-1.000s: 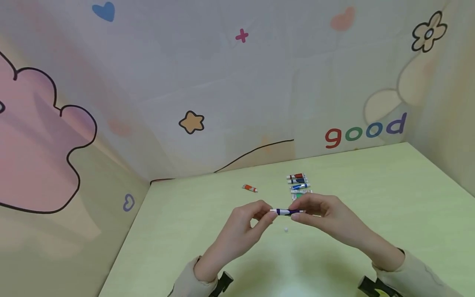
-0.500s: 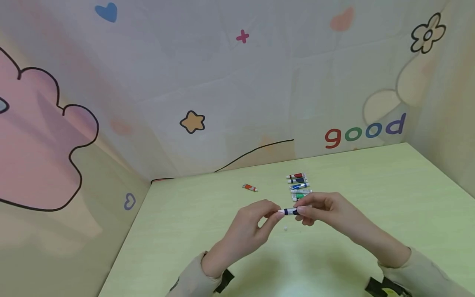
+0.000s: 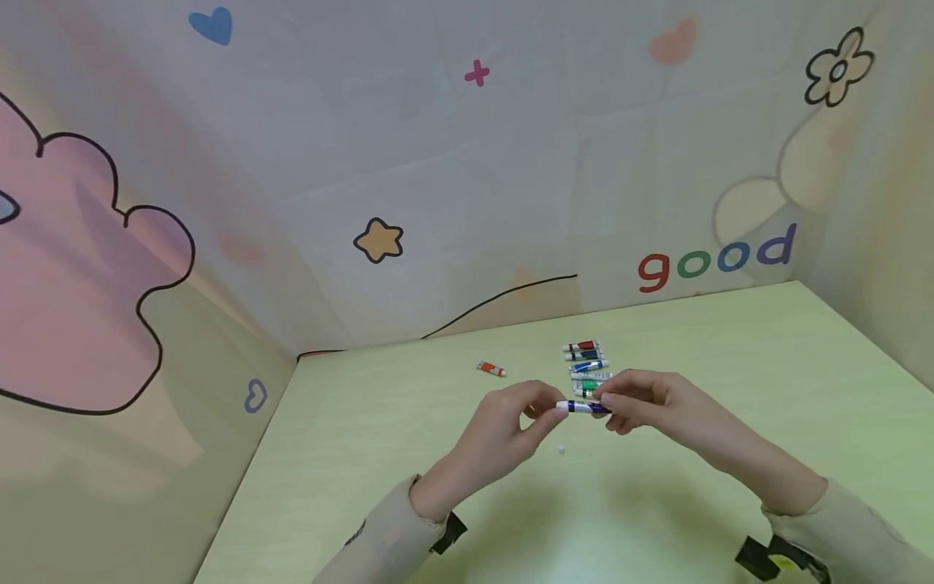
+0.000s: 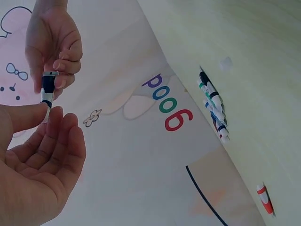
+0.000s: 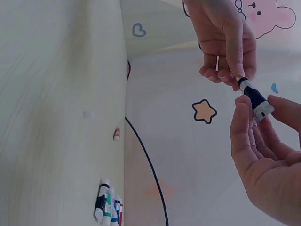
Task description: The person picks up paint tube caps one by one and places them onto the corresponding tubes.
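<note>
A small paint tube [image 3: 582,407], with a white cap end and a dark blue-purple band, is held level above the table between both hands. My left hand [image 3: 503,426] pinches it at the white cap end between thumb and index finger. At the flat crimped end, my right hand [image 3: 657,401] holds it with thumb and fingertips. The right wrist view shows the tube's crimped end [image 5: 263,111] between the right thumb and fingers. On the table below lies a small white piece [image 3: 561,448], too small to identify.
Several paint tubes [image 3: 589,367] in red, blue, white, green and black lie in a column beyond the right hand. One orange-red tube [image 3: 491,369] lies apart to their left. A printed cloth wall [image 3: 467,178] rises behind the table's back edge.
Both hands have moved to the right with the tube, slightly upward. The right fingers have shifted along the tube and now hold its far end. The other tubes have stayed put.
</note>
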Demonstrator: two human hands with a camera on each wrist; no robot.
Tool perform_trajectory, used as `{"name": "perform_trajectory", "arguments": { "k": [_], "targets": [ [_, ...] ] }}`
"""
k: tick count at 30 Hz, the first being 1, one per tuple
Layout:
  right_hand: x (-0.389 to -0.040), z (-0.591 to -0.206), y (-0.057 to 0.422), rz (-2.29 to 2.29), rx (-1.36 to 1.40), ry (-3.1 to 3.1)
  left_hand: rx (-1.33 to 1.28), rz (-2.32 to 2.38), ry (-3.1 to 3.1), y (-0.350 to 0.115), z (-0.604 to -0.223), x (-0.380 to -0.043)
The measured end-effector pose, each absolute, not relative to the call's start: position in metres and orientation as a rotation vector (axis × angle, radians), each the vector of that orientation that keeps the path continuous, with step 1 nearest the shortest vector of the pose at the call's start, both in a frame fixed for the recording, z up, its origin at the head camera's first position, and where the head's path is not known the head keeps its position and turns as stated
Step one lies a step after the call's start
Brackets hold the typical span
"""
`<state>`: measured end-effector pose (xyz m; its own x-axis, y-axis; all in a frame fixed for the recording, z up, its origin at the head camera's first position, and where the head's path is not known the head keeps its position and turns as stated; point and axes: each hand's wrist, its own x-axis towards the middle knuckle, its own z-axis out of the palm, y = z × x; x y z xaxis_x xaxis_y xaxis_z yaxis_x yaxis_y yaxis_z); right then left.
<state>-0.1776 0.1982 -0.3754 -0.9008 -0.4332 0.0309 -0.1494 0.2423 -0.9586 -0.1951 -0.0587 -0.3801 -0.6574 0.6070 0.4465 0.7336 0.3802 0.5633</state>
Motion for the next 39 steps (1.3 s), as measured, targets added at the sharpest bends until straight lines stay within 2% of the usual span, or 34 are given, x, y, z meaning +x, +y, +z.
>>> {"name": "perform_trajectory", "arguments": {
  "k": [8, 17, 24, 39],
  "targets": [
    [-0.186, -0.381, 0.208, -1.642, -0.530, 2.429, -1.132, -1.285, -2.604, -0.045, -0.389, -0.211],
    [-0.213, -0.407, 0.208, -1.449, -0.562, 2.633, -1.009, -1.342, -2.797, -0.033, -0.407, -0.244],
    [-0.234, -0.418, 0.215, -1.256, -0.609, 2.566, -0.914, -1.350, -2.958, -0.024, -0.427, -0.264],
    [-0.262, -0.442, 0.223, -1.195, -0.538, 2.400, -0.937, -1.052, -3.121, -0.008, -0.454, -0.288]
  ]
}}
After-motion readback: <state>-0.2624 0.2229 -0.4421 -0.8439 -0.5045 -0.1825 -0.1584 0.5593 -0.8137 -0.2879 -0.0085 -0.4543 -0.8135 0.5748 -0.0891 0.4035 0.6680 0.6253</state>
